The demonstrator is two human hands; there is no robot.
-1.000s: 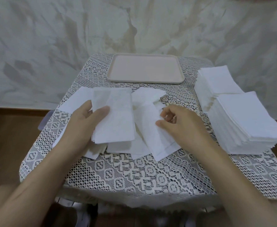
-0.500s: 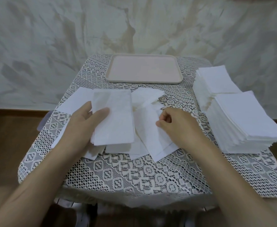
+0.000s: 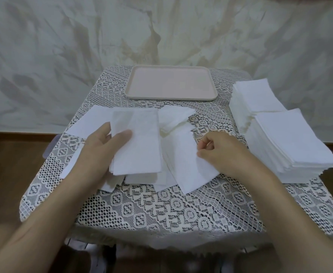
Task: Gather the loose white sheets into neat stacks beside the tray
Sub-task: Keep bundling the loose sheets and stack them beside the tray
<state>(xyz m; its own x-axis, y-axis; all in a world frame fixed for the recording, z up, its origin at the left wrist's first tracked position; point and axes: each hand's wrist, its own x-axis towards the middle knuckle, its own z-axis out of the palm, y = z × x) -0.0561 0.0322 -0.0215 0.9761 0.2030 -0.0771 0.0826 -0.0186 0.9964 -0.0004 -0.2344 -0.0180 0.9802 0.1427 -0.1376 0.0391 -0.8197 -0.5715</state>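
Left hand: the left hand [image 3: 100, 146] grips a small squared bundle [image 3: 140, 146] of white sheets, thumb flat on top and fingers tucked underneath.
Right hand: the right hand [image 3: 224, 152] is curled, thumb and forefinger pinching the right edge of a tilted sheet [image 3: 189, 170] (a fine grip, only the very margin).
Where the work lies: the loose sheets [image 3: 173, 119] sprawl mid-table, between the two hands and on the near side of the tray [image 3: 171, 83], which holds nothing.
Key relation: the tilted sheet lies just left of the right fingers and just right of the bundle. Its long axis runs away from the person with the near end swung right, while the bundle's long axis runs almost straight ahead. My read is that the sheet needs a small turn before it squares onto the bundle.
Nearer hand: the right one, already on the sheet. The left has only to offer the bundle.
Finished piles: a near stack [image 3: 291, 140] and a far stack [image 3: 256, 97] sit at the right, touching each other, the far one just beside the tray.
Open room: bare lace cloth [image 3: 161, 209] in front of the pile and a strip between the right hand and the near stack.
Edges to mind: one sheet at the far left lies close to the table's edge, and the near stack's corner sits near the right edge.
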